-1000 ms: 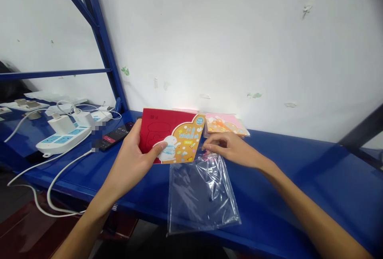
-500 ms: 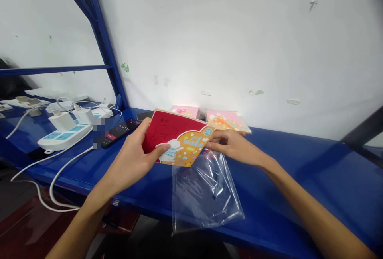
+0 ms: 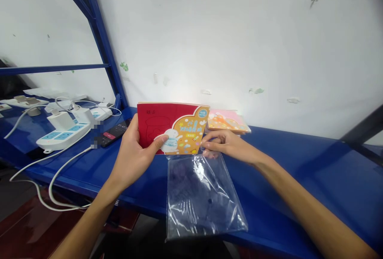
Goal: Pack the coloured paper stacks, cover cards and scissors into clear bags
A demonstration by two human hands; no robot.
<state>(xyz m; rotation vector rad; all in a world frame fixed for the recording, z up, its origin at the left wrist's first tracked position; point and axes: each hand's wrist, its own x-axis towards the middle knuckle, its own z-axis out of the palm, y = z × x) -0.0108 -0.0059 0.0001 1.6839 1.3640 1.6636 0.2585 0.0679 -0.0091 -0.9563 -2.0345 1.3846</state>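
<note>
A red and orange booklet (image 3: 188, 131) with a white cartoon figure is gripped at its left side by my left hand (image 3: 139, 151), thumb across the front. My right hand (image 3: 226, 145) pinches the upper edge of a clear plastic bag (image 3: 203, 195) just right of the booklet's lower corner. The bag hangs below the booklet, over the front edge of the blue table (image 3: 269, 187). No contents show in the bag.
Pink and orange booklets (image 3: 228, 120) lie at the back against the white wall. To the left are a black phone (image 3: 112, 134), a white power strip (image 3: 64, 134) with chargers and trailing white cables, and a blue metal frame (image 3: 103, 38).
The booklet has turned from a tilt to nearly level and moved slightly left, its front facing me more. My right hand and the bag's top edge have shifted slightly left.
</note>
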